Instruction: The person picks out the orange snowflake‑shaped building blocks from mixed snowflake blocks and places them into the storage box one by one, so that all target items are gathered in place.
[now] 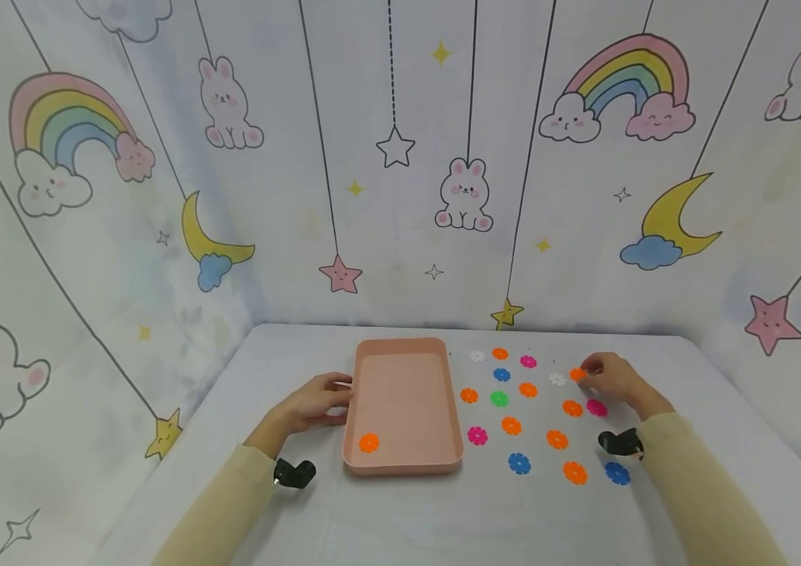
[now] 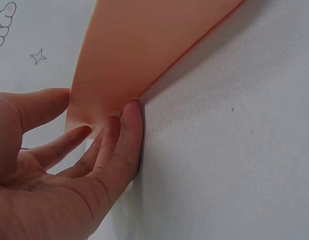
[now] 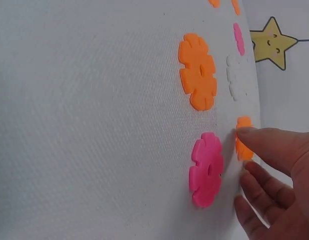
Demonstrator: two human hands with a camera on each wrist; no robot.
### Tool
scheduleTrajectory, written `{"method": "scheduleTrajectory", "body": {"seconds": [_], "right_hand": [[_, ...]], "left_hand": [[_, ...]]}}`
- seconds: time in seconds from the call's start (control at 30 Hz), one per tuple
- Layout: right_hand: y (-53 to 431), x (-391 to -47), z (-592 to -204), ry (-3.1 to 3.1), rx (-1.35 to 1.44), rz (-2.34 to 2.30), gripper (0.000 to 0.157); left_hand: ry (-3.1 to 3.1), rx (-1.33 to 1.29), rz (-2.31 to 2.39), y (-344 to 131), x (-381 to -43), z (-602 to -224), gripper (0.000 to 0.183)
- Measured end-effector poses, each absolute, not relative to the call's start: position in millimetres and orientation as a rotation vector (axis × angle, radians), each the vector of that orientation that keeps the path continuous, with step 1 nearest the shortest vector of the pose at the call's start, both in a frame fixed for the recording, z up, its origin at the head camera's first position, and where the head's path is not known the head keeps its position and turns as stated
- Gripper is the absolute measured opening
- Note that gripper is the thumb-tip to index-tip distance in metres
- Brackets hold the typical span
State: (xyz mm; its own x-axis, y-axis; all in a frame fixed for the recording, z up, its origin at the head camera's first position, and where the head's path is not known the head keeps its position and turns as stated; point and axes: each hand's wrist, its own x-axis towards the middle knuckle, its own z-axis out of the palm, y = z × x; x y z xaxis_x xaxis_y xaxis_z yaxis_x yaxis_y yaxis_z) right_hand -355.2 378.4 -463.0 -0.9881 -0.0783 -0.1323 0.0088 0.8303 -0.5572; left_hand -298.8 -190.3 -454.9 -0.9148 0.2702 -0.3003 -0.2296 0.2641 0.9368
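A shallow pink tray (image 1: 407,469) lies on the white table with one orange notched disc (image 1: 369,442) in its near left corner. My left hand (image 1: 318,402) rests against the tray's left side; in the left wrist view its extended fingertips touch the pink wall (image 2: 139,45). At the far right of the scattered discs, my right hand (image 1: 614,377) pinches an orange notched disc (image 3: 244,142), with the thumb on its face. A pink disc (image 3: 207,170), another orange disc (image 3: 198,72) and a white disc (image 3: 238,77) lie close by on the cloth.
Several flat flower-shaped discs are spread between the tray and my right hand, among them a green disc (image 1: 499,399), a blue disc (image 1: 519,464) and orange ones. Behind the table (image 1: 386,519) hangs a patterned cloth (image 1: 400,228).
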Motion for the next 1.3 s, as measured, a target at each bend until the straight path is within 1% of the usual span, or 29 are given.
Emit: {"method": "scheduleTrajectory", "body": {"seconds": [0.3, 0.4, 0.77, 1.13, 1.3], "right_hand": [[378.4, -354.0, -458.5, 2.952, -0.153, -0.841, 0.031], [377.3, -352.4, -455.7, 2.969, -0.173, -0.833, 0.027], [356.0, -344.4, -440.4, 3.014, -0.312, -0.921, 0.024], [309.3, -338.9, -431.0, 2.921, -0.372, -1.061, 0.023], [285.0, -333.1, -423.2, 2.887, -0.464, -1.104, 0.021]], "left_hand": [[2.139, 0.012, 1.686, -189.7, -298.8, -453.4, 0.051], [2.133, 0.012, 1.686, -190.1, -298.6, -453.5, 0.052], [2.132, 0.010, 1.683, -190.7, -299.5, -451.6, 0.052], [2.122, -0.001, 1.694, -189.8, -300.5, -454.0, 0.052], [2.123, -0.007, 1.697, -188.9, -300.0, -453.3, 0.052]]}}
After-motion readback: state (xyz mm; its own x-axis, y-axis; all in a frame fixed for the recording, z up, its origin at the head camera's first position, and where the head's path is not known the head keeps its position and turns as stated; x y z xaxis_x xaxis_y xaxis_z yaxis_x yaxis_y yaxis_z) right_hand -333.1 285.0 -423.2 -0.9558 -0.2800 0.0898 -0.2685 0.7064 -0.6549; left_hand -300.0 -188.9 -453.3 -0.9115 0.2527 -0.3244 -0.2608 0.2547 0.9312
